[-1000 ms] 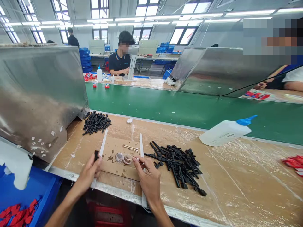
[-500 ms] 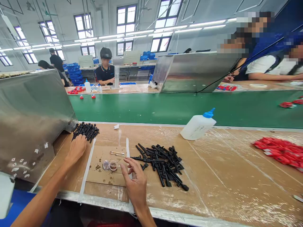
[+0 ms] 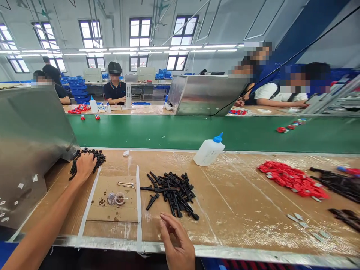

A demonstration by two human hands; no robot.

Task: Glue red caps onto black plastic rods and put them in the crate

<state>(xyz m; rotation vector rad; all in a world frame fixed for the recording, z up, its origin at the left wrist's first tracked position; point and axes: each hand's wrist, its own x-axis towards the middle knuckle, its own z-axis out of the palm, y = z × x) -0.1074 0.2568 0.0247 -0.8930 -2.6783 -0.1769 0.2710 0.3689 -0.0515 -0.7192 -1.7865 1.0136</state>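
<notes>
My left hand [image 3: 84, 165] reaches onto a small pile of black plastic parts [image 3: 99, 154] beside the metal panel. Its fingers bend down among them, and the tips are hidden. Near the table's front edge, my right hand [image 3: 178, 240] hovers with nothing in it, the thumb and curved fingers apart. Beyond it is a larger heap of long black plastic parts [image 3: 176, 195]. On a stained piece of cardboard [image 3: 97, 212] is a small round dish [image 3: 119, 199], with a cotton swab [image 3: 123, 198] resting across it. A round lid [image 3: 111, 199] touches the dish. Several more swabs [image 3: 125, 184] lie behind.
A white bottle with a blue spout [image 3: 208, 153] stands at the back of the table. Red parts [image 3: 292, 179] and more black parts [image 3: 337, 183] are piled on the right. A metal panel [image 3: 33, 142] blocks the left. Beyond runs a green belt [image 3: 157, 131]; people sit across it.
My right hand has let go of the cotton swab at the dish and drawn back right toward the front edge. My left hand has pushed farther onto the left pile. The view has turned right.
</notes>
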